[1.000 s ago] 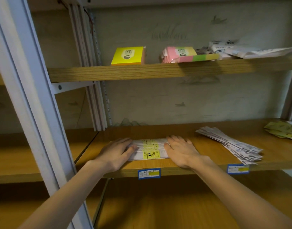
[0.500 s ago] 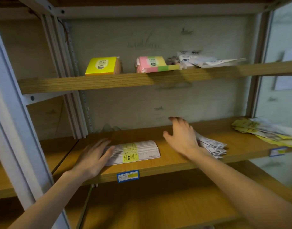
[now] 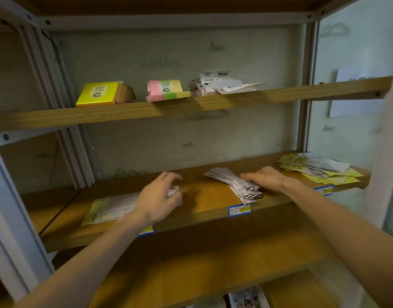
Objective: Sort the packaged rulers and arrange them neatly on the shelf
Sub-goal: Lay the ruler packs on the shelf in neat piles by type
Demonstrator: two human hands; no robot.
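— Where are the rulers?

— Two lots on the middle shelf (image 3: 208, 203): a squared stack (image 3: 112, 206) at the left, a fanned pile (image 3: 235, 185) at the right. My right hand (image 3: 265, 179) lies flat on that pile, grip open. My left hand (image 3: 157, 196) hovers between, fingers loosely curled, holding nothing I can make out through the blur.

— The risk?

— I reckon slick packets near the front edge could slide off if I drag them carelessly.

Yellow box (image 3: 97, 94), pink-green-yellow pad (image 3: 166, 90), white-grey rulers (image 3: 233, 182), brown wooden shelf (image 3: 204, 194)
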